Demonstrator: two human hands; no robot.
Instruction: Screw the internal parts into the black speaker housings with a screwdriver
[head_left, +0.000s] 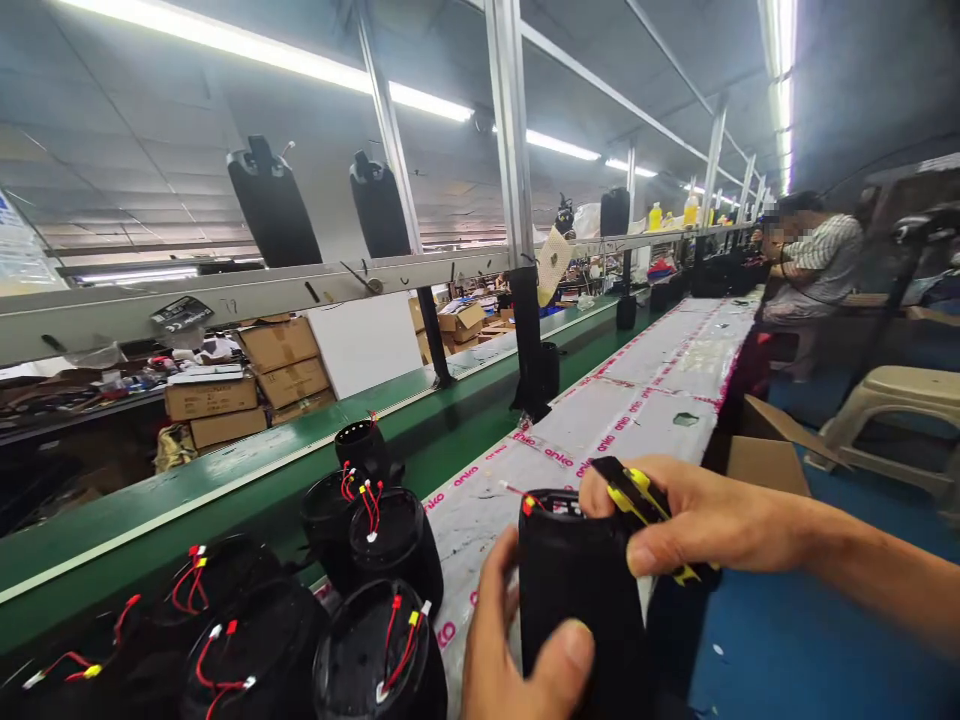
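Steadying a black housing (581, 600) upright over the near part of a bench covered in printed film (555, 455), a worker's left hand (502, 685) wraps partway round its side, thumb in front. The right hand (705, 520), curled closed on a yellow-and-black tool (637, 490), has fingertips at the open rim; the work in hand appears to be at that opening. Any further move there would seem to call for a firm left hold and care around the red lead (529, 504) on the rim. One housing and one tool are held. At least seven more black units (379, 650) are grouped to the left, several trailing wires; overlap prevents an exact count. Beyond, two tall black units (274, 210) stand on the rail (225, 300), and one person (817, 250) in stripes works near one stool (900, 420).
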